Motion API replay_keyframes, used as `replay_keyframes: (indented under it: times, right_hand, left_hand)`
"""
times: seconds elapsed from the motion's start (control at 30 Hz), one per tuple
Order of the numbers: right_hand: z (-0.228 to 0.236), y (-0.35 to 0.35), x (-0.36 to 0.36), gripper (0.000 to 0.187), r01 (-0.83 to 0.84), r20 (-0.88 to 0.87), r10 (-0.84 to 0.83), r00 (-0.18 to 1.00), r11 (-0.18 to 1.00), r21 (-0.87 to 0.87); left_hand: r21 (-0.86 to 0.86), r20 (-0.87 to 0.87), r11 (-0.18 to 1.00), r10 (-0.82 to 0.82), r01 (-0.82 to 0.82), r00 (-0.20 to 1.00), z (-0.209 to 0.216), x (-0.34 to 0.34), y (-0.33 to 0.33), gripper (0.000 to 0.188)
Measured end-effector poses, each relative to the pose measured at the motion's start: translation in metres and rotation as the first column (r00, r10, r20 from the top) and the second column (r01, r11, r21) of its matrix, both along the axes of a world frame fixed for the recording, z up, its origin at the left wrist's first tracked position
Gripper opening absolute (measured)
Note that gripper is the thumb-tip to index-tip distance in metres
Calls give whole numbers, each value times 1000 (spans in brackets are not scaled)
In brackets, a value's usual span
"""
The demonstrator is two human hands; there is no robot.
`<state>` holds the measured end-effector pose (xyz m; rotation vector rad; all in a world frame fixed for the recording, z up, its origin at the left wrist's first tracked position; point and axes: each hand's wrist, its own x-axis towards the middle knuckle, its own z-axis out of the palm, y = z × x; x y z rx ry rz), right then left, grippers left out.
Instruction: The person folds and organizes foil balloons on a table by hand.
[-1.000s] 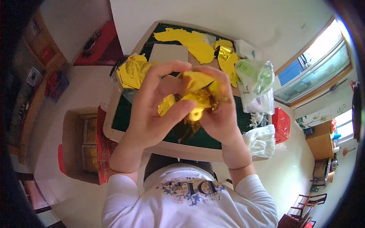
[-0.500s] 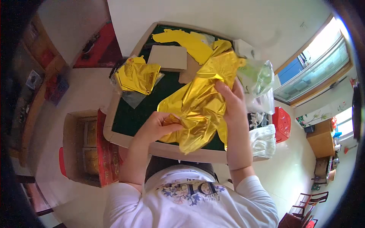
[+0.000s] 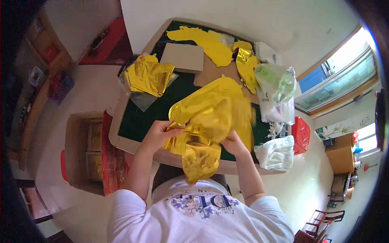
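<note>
Over the table's near edge, my hands hold a crumpled gold foil balloon (image 3: 198, 152), uninflated, its lower end hanging toward my shirt. My left hand (image 3: 159, 137) pinches its left side between thumb and fingers. At the right side, my right hand (image 3: 236, 145) is closed on the foil; its fingertips are partly hidden and the foil beside them is blurred by motion. Flat gold foil (image 3: 227, 86) spreads behind on the table; I cannot tell whether it belongs to the same balloon.
On the green table (image 3: 135, 121) are a cardboard piece (image 3: 182, 56), a flat gold balloon (image 3: 206, 44), a folded gold stack (image 3: 150, 77), another gold balloon (image 3: 248, 67), plastic bags (image 3: 277, 93) and white string (image 3: 276, 154). An open carton (image 3: 85, 154) stands left, a red bin (image 3: 300, 135) right.
My right hand has come down and nearer to me, folding the raised foil toward my body. The gold balloon at the far right and flat foil behind my hands are now uncovered.
</note>
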<state>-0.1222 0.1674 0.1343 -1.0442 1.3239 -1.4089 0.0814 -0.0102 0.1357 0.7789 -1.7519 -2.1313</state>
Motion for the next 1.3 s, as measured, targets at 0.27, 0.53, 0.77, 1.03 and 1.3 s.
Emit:
replay_keyframes:
  times: [0.27,0.53,0.77,1.03,1.3]
  right_hand:
    - [9,-4,-2,36,30,-165,-57,985,987,-161]
    - [-1,-1,9,36,99,-202,-137,970,977,-187]
    - [3,7,14,23,134,283,-167,944,982,135]
    - [-30,2,6,24,285,-4,-286,958,955,75]
    - [-49,34,-1,22,319,-41,-317,948,934,160]
  left_hand:
    - [475,-429,880,232,-1,873,-33,6,-13,46]
    - [276,-238,956,168,-99,957,-41,-2,20,51]
    - [60,-159,993,114,-106,981,-35,2,19,36]
    - [-228,36,952,219,-206,975,-11,12,-37,27]
    - [-498,121,786,482,-366,868,-58,16,-261,51]
